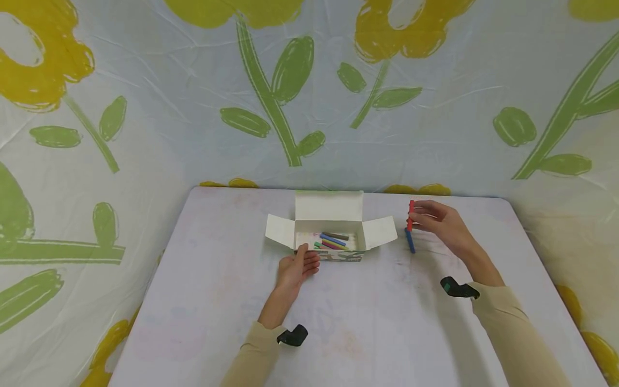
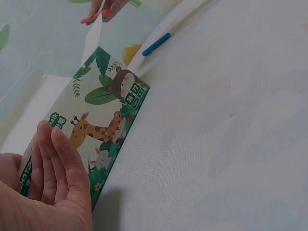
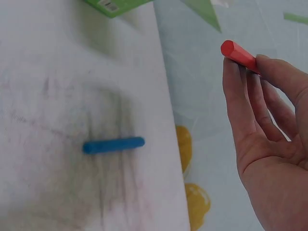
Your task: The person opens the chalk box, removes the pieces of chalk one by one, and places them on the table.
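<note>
An open white box with raised flaps stands on the table, its front printed with animals. Several coloured chalk sticks lie inside it. My left hand holds the box's front wall near the left corner, fingers along the printed face and thumb at the rim. To the right of the box, my right hand pinches a red chalk stick between thumb and fingertips, raised above the table. A blue chalk stick lies on the table below that hand.
The white table carries faint coloured smudges, with dark streaks near the blue stick. Its back edge meets a hanging cloth printed with flowers, which also covers both sides. A black strap mount sits on my right wrist.
</note>
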Demonstrator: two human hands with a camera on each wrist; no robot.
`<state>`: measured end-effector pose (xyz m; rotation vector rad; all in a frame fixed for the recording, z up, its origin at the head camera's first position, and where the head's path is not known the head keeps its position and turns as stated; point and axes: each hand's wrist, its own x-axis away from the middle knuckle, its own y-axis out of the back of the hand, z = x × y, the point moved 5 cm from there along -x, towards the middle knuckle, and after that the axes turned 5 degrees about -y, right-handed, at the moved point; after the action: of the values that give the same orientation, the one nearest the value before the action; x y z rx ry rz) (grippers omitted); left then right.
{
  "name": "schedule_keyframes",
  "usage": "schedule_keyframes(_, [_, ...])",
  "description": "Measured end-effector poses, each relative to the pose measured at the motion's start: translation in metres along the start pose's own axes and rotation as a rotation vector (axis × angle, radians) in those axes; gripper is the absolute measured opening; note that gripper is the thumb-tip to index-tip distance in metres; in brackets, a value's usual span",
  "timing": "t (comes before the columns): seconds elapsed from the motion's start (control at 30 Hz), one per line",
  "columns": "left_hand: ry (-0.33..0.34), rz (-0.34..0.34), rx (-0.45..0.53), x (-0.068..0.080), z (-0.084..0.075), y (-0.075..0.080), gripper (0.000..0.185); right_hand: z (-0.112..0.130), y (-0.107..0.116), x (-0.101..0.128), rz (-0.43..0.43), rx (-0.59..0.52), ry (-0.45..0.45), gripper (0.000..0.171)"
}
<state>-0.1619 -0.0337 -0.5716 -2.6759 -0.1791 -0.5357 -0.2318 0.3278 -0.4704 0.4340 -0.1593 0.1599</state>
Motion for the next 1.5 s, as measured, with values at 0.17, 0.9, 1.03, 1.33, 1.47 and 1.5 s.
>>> schedule_keyframes(0.17, [-0.008, -0.001, -0.007, -0.001, 0.001, 0.001, 0.042, -0.018, 0.007, 0.003, -0.003, 0.058, -0.032, 0.063])
schedule_keyframes(0.9, [0.003, -0.015, -0.019, -0.003, 0.002, 0.001, 0.042, -0.085, 0.006, 0.01, -0.103, 0.238, -0.205, 0.059])
schedule_keyframes(1.03, [0.004, -0.014, -0.013, -0.004, 0.003, 0.001, 0.042, -0.084, 0.003, 0.008, -0.143, 0.269, -0.198, 0.047])
schedule_keyframes(1.33, [0.008, -0.013, -0.012, -0.005, 0.004, 0.002, 0.041, -0.077, -0.001, 0.006, -0.209, 0.334, -0.217, 0.039])
schedule_keyframes(1.47, [0.005, -0.005, -0.014, -0.005, 0.003, 0.001, 0.043, -0.067, 0.0, 0.007, -0.225, 0.314, -0.204, 0.043])
schedule_keyframes(1.5, [0.006, -0.005, -0.014, -0.004, 0.003, 0.001, 0.042, -0.063, 0.001, 0.007, -0.228, 0.312, -0.195, 0.043])
